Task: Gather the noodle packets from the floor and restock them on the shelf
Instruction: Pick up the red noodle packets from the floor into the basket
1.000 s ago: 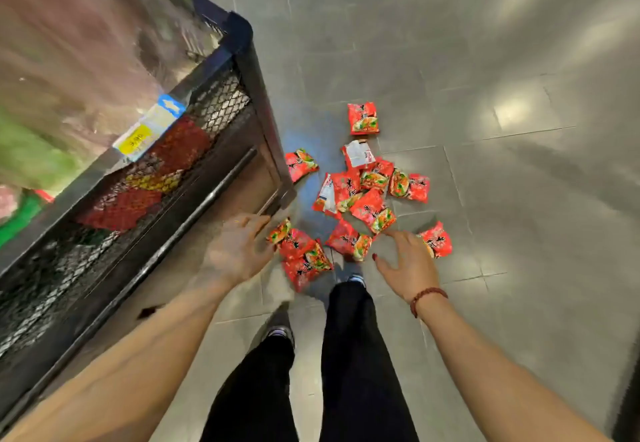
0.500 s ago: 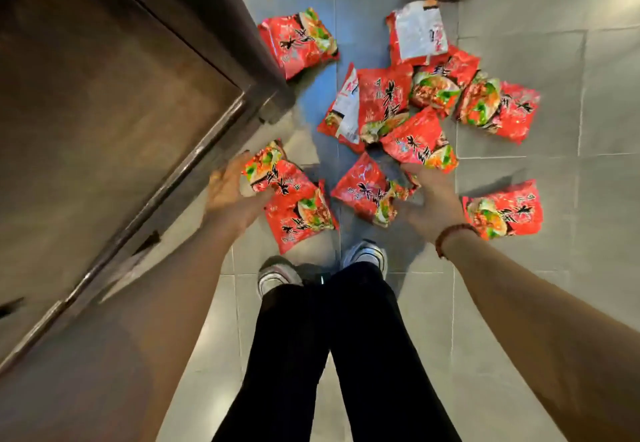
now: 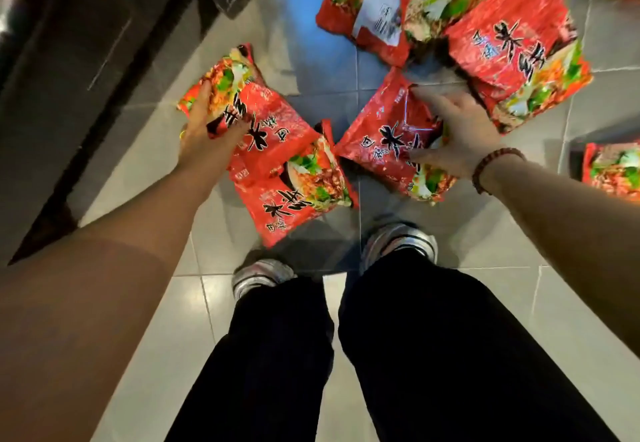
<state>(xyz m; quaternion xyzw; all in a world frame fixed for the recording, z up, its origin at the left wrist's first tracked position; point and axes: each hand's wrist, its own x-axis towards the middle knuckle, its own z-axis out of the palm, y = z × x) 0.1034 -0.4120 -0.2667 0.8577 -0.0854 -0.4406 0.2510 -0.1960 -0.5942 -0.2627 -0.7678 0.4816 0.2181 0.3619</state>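
Both hands are on packets down on the floor (image 3: 166,303)!
Just past the shoes (image 3: 398,244), the left hand (image 3: 204,136) curls round the shelf-side packet (image 3: 232,74) at the floor's left edge by the shelf base (image 3: 69,77); the right hand (image 3: 457,136) clamps the middle packet (image 3: 381,136); farther on lies the heap of packets (image 3: 502,46).

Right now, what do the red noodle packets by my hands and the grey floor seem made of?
Red noodle packets: probably thin glossy plastic film, creased and catching highlights. Grey floor: glazed tile, likely ceramic, with grout lines and soft reflections.
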